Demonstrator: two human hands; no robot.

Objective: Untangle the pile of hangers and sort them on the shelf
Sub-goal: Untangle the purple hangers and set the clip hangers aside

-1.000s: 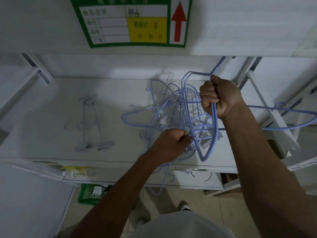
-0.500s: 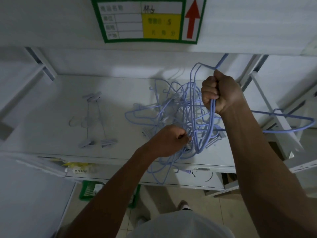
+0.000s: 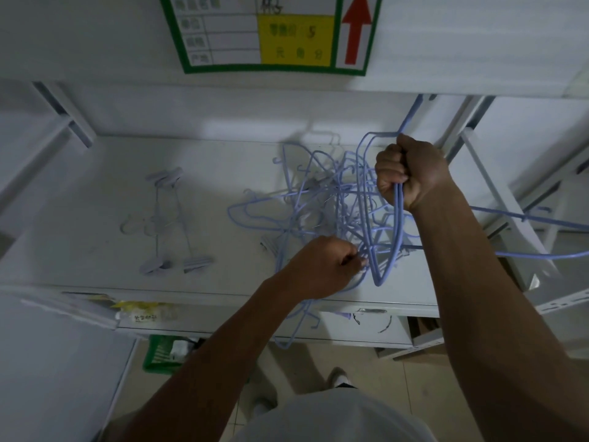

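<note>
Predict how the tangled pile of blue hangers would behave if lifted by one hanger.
It would probably rise as one clump, since hooks and loops in the pile of blue hangers interlock. Each hanger is likely stiff but springy: those gripped by the right hand hold their shape. The pile seems light, being mostly open wire.

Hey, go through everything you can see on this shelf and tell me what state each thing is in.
Hanger pile: tangled, lying on the shelf, some wires hanging over its front edge.
Held hangers: raised, caught in the pile.
Right hand: gripping the held hangers.
Left hand: pinching the pile at its front edge.
Clip hangers: lying flat, apart from the pile.
</note>
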